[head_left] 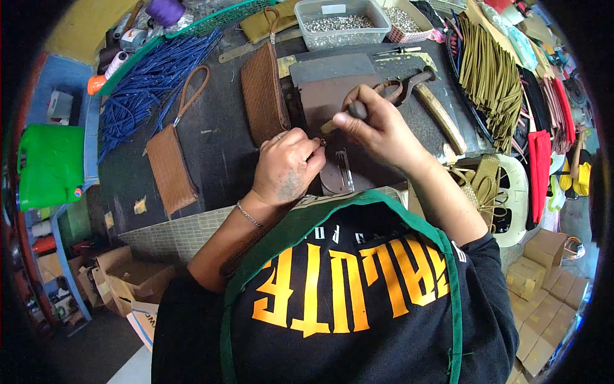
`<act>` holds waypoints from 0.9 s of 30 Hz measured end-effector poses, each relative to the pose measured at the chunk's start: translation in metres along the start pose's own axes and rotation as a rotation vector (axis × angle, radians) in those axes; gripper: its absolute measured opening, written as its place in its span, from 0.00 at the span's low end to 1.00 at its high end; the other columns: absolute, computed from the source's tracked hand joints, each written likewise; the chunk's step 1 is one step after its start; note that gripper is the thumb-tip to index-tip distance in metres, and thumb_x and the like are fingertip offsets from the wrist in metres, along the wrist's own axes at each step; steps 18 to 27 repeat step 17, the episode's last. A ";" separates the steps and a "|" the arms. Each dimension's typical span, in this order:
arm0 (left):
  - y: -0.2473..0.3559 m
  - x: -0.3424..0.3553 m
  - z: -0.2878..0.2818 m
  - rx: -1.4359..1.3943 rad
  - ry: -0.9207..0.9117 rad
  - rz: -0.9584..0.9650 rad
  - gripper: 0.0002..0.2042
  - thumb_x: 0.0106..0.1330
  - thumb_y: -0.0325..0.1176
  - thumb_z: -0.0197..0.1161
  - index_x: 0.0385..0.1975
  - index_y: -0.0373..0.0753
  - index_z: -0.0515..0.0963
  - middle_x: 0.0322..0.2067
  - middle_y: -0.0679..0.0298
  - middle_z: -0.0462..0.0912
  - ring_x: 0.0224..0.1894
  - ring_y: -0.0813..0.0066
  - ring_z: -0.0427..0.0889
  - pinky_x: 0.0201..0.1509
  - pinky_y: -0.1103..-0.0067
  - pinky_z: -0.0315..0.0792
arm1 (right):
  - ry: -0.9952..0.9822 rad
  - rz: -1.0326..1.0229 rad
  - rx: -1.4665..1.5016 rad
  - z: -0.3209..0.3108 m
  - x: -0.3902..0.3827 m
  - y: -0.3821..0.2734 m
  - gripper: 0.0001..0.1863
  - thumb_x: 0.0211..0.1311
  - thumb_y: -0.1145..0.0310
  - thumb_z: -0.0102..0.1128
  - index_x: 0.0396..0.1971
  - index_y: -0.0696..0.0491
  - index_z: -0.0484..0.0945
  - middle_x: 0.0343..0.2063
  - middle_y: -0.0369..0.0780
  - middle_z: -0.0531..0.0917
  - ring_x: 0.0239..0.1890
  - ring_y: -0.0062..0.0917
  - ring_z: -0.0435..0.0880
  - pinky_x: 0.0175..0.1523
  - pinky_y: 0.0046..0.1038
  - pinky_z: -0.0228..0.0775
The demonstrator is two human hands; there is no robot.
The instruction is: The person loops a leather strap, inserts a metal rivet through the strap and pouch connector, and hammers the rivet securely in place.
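Observation:
My left hand (288, 163) is closed, its fingertips pinching a small metal fitting (322, 143) over the work surface. Just to the right, my right hand (377, 128) grips a short hand tool with a dark rounded end (357, 110). A light brown part shows at its fingers and points toward my left fingertips; the tool's exact kind I cannot make out. A brown woven wristlet pouch (263, 96) with a strap lies beyond my left hand. Another brown wristlet pouch (171, 169) lies farther left. Under my hands is a brown slab (320, 96).
A hammer (441, 118) lies right of my right hand. Clear bin (345, 29) and small basket (406, 22) of metal bits stand at the back. Blue strips (153, 83) pile left, olive strips (489, 83) right. Slim metal tools (346, 169) lie near the front edge.

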State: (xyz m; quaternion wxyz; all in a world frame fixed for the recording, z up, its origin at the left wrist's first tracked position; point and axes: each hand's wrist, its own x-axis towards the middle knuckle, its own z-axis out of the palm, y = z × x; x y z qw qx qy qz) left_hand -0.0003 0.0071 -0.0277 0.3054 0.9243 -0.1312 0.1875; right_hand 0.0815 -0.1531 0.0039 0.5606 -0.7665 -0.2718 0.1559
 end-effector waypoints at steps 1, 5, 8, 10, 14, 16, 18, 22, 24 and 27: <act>0.000 -0.001 0.000 0.000 0.004 -0.002 0.04 0.45 0.25 0.61 0.18 0.31 0.76 0.17 0.59 0.72 0.19 0.65 0.74 0.24 0.75 0.68 | -0.023 -0.074 -0.158 0.000 -0.001 0.001 0.17 0.48 0.63 0.62 0.24 0.59 0.66 0.18 0.39 0.73 0.22 0.21 0.72 0.27 0.24 0.64; -0.001 -0.002 -0.002 -0.055 -0.013 -0.048 0.04 0.44 0.26 0.62 0.18 0.32 0.75 0.17 0.58 0.72 0.20 0.65 0.74 0.24 0.76 0.68 | -0.111 -0.370 -0.366 -0.002 0.000 0.002 0.17 0.44 0.65 0.63 0.24 0.59 0.66 0.21 0.44 0.71 0.26 0.40 0.73 0.29 0.31 0.65; 0.001 0.000 -0.004 -0.107 -0.027 -0.111 0.05 0.45 0.26 0.62 0.17 0.31 0.75 0.18 0.58 0.73 0.21 0.64 0.75 0.25 0.76 0.68 | -0.176 -0.347 -0.454 -0.002 0.001 -0.008 0.15 0.43 0.67 0.61 0.25 0.59 0.67 0.25 0.45 0.72 0.30 0.42 0.74 0.33 0.33 0.67; 0.001 0.003 -0.007 -0.138 -0.041 -0.153 0.05 0.45 0.26 0.62 0.17 0.31 0.75 0.19 0.57 0.73 0.21 0.64 0.75 0.25 0.75 0.68 | -0.219 -0.365 -0.482 -0.001 0.004 -0.014 0.14 0.44 0.67 0.60 0.25 0.59 0.68 0.25 0.46 0.72 0.31 0.42 0.74 0.33 0.33 0.68; -0.003 0.008 -0.017 -0.230 -0.174 -0.255 0.09 0.43 0.27 0.64 0.24 0.31 0.75 0.22 0.57 0.76 0.25 0.65 0.77 0.31 0.76 0.70 | -0.330 -0.390 -0.545 0.002 0.015 -0.022 0.12 0.42 0.72 0.61 0.26 0.59 0.69 0.25 0.43 0.73 0.30 0.40 0.74 0.34 0.32 0.67; -0.009 0.005 -0.019 -0.239 -0.282 -0.459 0.20 0.40 0.29 0.66 0.36 0.33 0.71 0.26 0.56 0.78 0.32 0.68 0.79 0.37 0.78 0.71 | -0.416 -0.363 -0.620 0.001 0.023 -0.029 0.13 0.44 0.70 0.60 0.27 0.58 0.68 0.26 0.44 0.73 0.31 0.40 0.75 0.35 0.32 0.67; -0.009 0.005 -0.023 -0.160 -0.332 -0.474 0.20 0.41 0.30 0.65 0.37 0.33 0.71 0.33 0.55 0.78 0.36 0.66 0.78 0.38 0.78 0.71 | -0.442 -0.371 -0.592 0.002 0.028 -0.024 0.12 0.45 0.69 0.59 0.28 0.58 0.68 0.27 0.44 0.74 0.32 0.40 0.75 0.35 0.33 0.67; -0.009 0.005 -0.023 -0.160 -0.332 -0.474 0.20 0.41 0.30 0.65 0.37 0.33 0.71 0.33 0.55 0.78 0.36 0.66 0.78 0.38 0.78 0.71 | -0.442 -0.371 -0.592 0.002 0.028 -0.024 0.12 0.45 0.69 0.59 0.28 0.58 0.68 0.27 0.44 0.74 0.32 0.40 0.75 0.35 0.33 0.67; -0.009 0.005 -0.023 -0.160 -0.332 -0.474 0.20 0.41 0.30 0.65 0.37 0.33 0.71 0.33 0.55 0.78 0.36 0.66 0.78 0.38 0.78 0.71 | -0.442 -0.371 -0.592 0.002 0.028 -0.024 0.12 0.45 0.69 0.59 0.28 0.58 0.68 0.27 0.44 0.74 0.32 0.40 0.75 0.35 0.33 0.67; -0.009 0.005 -0.023 -0.160 -0.332 -0.474 0.20 0.41 0.30 0.65 0.37 0.33 0.71 0.33 0.55 0.78 0.36 0.66 0.78 0.38 0.78 0.71 | -0.442 -0.371 -0.592 0.002 0.028 -0.024 0.12 0.45 0.69 0.59 0.28 0.58 0.68 0.27 0.44 0.74 0.32 0.40 0.75 0.35 0.33 0.67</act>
